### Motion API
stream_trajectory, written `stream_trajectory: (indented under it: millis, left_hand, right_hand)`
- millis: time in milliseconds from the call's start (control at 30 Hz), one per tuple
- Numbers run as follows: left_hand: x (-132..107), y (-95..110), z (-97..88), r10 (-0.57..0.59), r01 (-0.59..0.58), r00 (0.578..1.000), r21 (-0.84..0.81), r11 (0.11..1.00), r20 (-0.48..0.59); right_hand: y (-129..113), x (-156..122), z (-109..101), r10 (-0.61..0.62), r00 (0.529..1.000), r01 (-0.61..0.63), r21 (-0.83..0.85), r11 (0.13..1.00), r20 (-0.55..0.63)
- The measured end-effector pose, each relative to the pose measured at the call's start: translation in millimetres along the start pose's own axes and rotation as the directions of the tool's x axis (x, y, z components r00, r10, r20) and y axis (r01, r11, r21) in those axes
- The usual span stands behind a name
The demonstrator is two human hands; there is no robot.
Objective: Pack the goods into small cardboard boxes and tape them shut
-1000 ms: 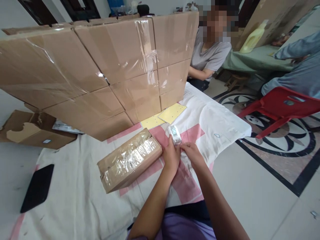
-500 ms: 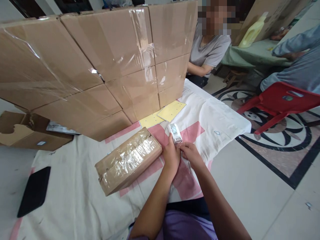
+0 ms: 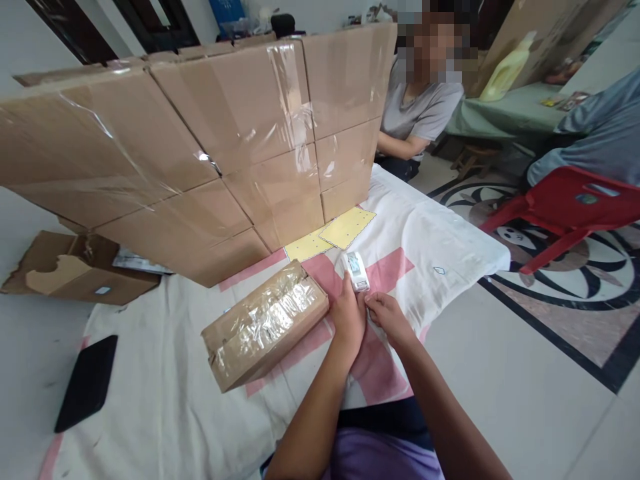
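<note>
My left hand (image 3: 349,308) is closed around a white label roll (image 3: 356,272), which has printed patches on its outer face. Right beside it, my right hand (image 3: 387,316) pinches at the roll's near end; whatever lies between its fingertips is too small to make out. To the left of both hands rests a cardboard box (image 3: 265,327), closed over with shiny clear tape. Two yellow sheets (image 3: 349,227) lie just beyond the roll, at the foot of the stacked cartons.
Stacked taped cartons (image 3: 240,113) form a wall across the table's far side. An opened carton (image 3: 95,277) and a black flat object (image 3: 87,383) are at left. Beyond the cloth-covered table (image 3: 450,227), a person (image 3: 420,113) sits near a red chair (image 3: 590,207) holding another person.
My view has tilted up slightly and turned a little left, so everything sits lower and further right. Both hands stay at the label roll, with little movement.
</note>
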State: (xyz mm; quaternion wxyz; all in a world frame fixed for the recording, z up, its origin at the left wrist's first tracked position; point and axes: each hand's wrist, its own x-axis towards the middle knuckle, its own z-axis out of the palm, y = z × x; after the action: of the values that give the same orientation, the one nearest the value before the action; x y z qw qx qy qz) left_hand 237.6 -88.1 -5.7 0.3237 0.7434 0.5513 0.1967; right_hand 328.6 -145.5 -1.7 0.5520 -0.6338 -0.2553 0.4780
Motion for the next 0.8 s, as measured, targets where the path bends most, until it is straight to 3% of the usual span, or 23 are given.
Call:
stream_trajectory:
  millis: [200, 333, 500, 600, 667, 733, 800]
  left_hand:
    - [10, -3, -2.0, 0.006, -0.008, 1.000, -0.137, 0.990, -0.016]
    - [8, -3, -7.8, 0.053, -0.058, 0.998, -0.270, 0.961, -0.027]
    - [-30, -5, -17.8, 0.118, -0.135, 0.991, -0.374, 0.918, -0.068]
    - [-67, -16, -40.9, 0.199, -0.235, 0.970, -0.336, 0.912, -0.136]
    - [-88, -28, -69.2, 0.284, -0.347, 0.926, -0.261, 0.901, -0.250]
    - [-101, -41, -106.0, 0.384, -0.464, 0.815, -0.094, 0.881, -0.433]
    - [-106, -54, -146.2, 0.462, -0.467, 0.697, 0.141, 0.873, -0.548]
  right_hand:
    - [6, -13, -7, -0.046, 0.998, 0.045, -0.019, 0.999, -0.031]
    - [3, -24, -16, -0.109, 0.994, 0.109, 0.028, 0.994, 0.028]
    - [-15, -39, -16, -0.166, 0.984, 0.163, 0.054, 0.985, 0.063]
    - [-46, -48, -1, -0.198, 0.972, 0.189, 0.081, 0.979, 0.123]
    - [-71, -54, 15, -0.224, 0.953, 0.222, 0.033, 0.974, 0.206]
    - [-95, -58, 35, -0.243, 0.920, 0.271, -0.054, 0.961, 0.307]
    - [-113, -61, 59, -0.235, 0.889, 0.325, -0.180, 0.928, 0.394]
